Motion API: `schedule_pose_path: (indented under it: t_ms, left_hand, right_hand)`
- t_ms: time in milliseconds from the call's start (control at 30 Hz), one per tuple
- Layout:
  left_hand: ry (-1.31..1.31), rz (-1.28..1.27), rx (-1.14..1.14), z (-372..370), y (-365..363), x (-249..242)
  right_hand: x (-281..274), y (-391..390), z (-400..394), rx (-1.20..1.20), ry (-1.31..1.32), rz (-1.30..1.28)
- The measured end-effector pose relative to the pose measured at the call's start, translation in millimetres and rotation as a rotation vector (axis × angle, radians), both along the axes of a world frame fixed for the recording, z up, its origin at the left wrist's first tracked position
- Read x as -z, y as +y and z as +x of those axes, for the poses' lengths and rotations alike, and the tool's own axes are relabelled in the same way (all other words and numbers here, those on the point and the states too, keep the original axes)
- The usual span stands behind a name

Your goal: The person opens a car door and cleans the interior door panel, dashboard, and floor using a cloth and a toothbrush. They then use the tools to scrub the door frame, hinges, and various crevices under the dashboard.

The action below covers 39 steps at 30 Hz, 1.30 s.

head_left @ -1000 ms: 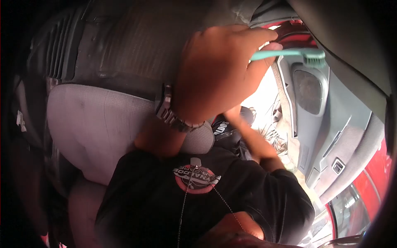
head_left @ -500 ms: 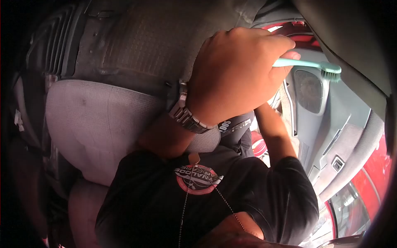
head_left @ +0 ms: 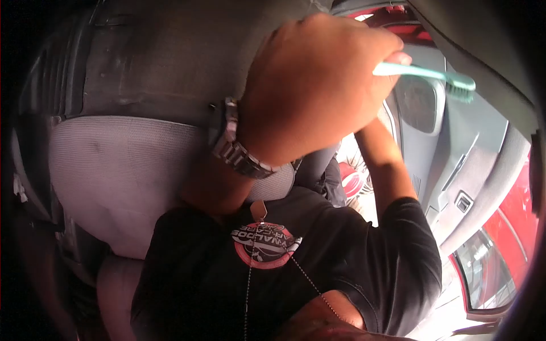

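1 teal toothbrush (head_left: 424, 73), long axis near-level (bristles rightward), within closed fingers (head_left: 392, 59) of left hand (head_left: 313, 85)

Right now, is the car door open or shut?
Open: daylight shows between seat and door panel, behind the left hand gripping the toothbrush.

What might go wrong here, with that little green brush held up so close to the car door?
1. The left hand grips the brush only by the handle's end, with the bristles far out; it may slip or twist and fall.
2. The bristles sit close to the speaker grille on the door panel; hard scrubbing might mark it.
3. The metal watch hangs close to the seat and could snag the fabric.
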<state>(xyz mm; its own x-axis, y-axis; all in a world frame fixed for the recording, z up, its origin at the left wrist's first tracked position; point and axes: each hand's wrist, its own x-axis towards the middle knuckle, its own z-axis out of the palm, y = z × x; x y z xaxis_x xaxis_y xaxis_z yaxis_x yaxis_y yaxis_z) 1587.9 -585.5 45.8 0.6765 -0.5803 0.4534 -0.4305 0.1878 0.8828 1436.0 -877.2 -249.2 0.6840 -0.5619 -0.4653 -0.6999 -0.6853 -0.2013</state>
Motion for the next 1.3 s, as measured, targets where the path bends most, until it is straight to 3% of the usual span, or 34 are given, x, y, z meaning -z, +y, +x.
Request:
schedule_pose_path:
  t_ms: [133,267,333,400,500,567,633,700,733,800,833,867,933,1033,1133,1167,1267,1300]
  left_hand:
    - [-0.015,0.034,-0.007,3,6,-4]
    - [-0.036,0.075,-0.037,6,12,-9]
    - [-0.044,0.081,-0.045,4,9,-6]
    - [-0.039,0.064,0.021,-1,2,1]
    - [-0.054,0.109,0.070,-1,3,-1]
    - [-0.089,0.143,0.087,0,5,-6]
    - [-0.051,0.122,0.120,-2,6,-12]
    - [-0.033,0.124,0.109,-3,6,-16]
    - [0.004,0.146,0.096,-2,6,-16]
    - [-0.055,0.100,0.073,5,6,-15]
    - [-0.008,0.113,0.052,7,9,-18]
    - [0.042,0.124,0.029,10,11,-20]
    - [0.019,0.104,0.008,12,12,-22]
    - [0.010,0.098,-0.024,9,13,-24]
    - [0.128,0.107,-0.010,13,18,-23]
    - [0.114,0.094,-0.015,15,18,-25]
    - [0.118,0.036,-0.059,15,18,-29]
    - [0.159,-0.003,-0.016,16,17,-30]
  right_hand:
    - [-45,39,2,0.046,-0.088,-0.081]
    - [-33,113,-71,0.172,-0.298,-0.002]
    - [-111,183,-104,0.059,-0.240,0.246]
    - [-114,238,-135,-0.140,-0.300,0.083]
    - [-97,227,-138,-0.040,-0.157,0.193]
    - [-48,182,-114,0.071,-0.386,0.101]
    - [-59,126,-45,0.189,-0.580,0.076]
    - [-5,66,-9,0.213,-0.648,-0.306]
    - [-10,50,18,0.410,-0.436,-0.016]
    - [-21,56,17,0.021,-0.466,-0.178]
    - [-24,87,7,0.304,-0.548,-0.223]
    - [-28,117,-12,0.372,-0.511,-0.187]
    - [10,169,-102,0.062,-0.530,-0.234]
    - [-20,218,-137,0.024,-0.401,-0.100]
    - [-43,178,-88,0.303,-0.218,0.033]
    - [-25,144,-64,0.272,-0.441,-0.063]
    - [-8,21,47,0.419,-0.574,-0.346]
    - [-41,1,86,0.717,-0.584,-0.162]
